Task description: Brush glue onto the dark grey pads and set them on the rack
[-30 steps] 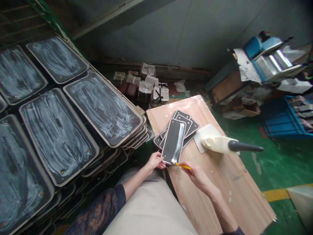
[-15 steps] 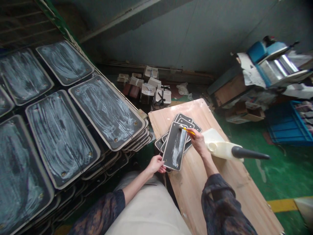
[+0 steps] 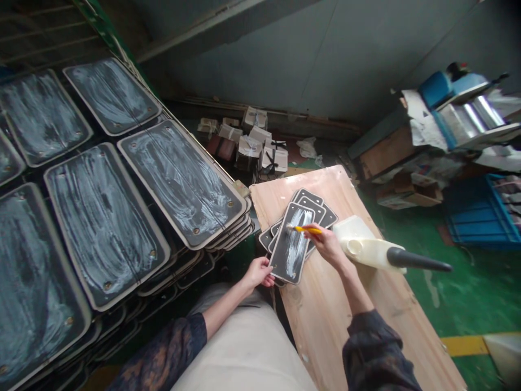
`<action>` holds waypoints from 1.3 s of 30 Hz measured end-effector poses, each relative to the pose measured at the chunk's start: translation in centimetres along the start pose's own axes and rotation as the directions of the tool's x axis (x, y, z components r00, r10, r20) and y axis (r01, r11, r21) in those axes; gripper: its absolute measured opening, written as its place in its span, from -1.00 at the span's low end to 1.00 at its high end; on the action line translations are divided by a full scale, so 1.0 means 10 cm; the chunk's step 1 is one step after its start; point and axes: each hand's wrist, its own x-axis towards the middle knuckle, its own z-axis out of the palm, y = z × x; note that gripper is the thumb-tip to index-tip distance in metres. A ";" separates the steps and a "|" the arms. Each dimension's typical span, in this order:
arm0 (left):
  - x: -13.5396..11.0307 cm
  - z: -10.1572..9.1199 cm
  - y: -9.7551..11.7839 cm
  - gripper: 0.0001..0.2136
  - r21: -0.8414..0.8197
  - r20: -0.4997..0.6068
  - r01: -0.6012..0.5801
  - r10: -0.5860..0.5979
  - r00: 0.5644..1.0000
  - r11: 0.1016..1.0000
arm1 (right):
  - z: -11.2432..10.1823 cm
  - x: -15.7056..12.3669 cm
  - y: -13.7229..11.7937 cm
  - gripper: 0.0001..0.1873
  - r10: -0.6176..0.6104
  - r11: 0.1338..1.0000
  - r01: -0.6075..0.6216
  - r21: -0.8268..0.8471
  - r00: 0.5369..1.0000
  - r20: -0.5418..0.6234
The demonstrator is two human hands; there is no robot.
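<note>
My right hand (image 3: 326, 243) is closed round the yellow handle of a brush (image 3: 306, 229), its bristles against the face of a black panel (image 3: 280, 244). White streaks run down the middle and right of this panel, which has a pale rim and small metal eyelets at its corners. At the panel's lower left corner, my left hand (image 3: 259, 272) pinches the edge. Beneath it, more black panels (image 3: 325, 214) lie fanned out in a stack on a wooden board (image 3: 321, 309).
Racks of white-smeared panels (image 3: 179, 179) fill the left side. A cream bottle with a dark spout (image 3: 366, 247) sits right of my right hand. Tied bundles (image 3: 254, 144) lie on the floor ahead. A blue crate (image 3: 472, 212) and a roller machine (image 3: 472, 117) stand at right.
My right hand has moved the brush down and left across the panel. The white streaks are wider and reach nearer the top. My left hand keeps its hold on the corner.
</note>
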 end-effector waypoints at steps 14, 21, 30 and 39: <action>0.02 -0.03 -0.06 -0.87 -0.022 0.003 0.006 -0.006 1.000 1.000 | 0.46 -0.26 -0.18 -0.77 -0.086 0.990 0.089 -0.105 0.996 0.034; -0.01 0.00 -0.03 -0.88 0.007 -0.005 0.012 -0.012 1.000 1.000 | 0.66 -1.04 -0.49 -0.78 0.029 0.988 -0.052 0.144 0.987 0.159; 0.01 0.00 -0.03 -0.92 0.031 -0.027 0.013 -0.012 1.000 0.999 | 0.28 -0.53 0.21 -0.69 0.137 0.972 -0.126 0.196 0.990 -0.041; -0.03 0.01 0.01 -0.94 0.015 -0.033 0.002 -0.001 0.999 1.000 | 0.08 0.23 0.40 -0.72 -0.105 0.972 0.024 -0.232 0.935 -0.339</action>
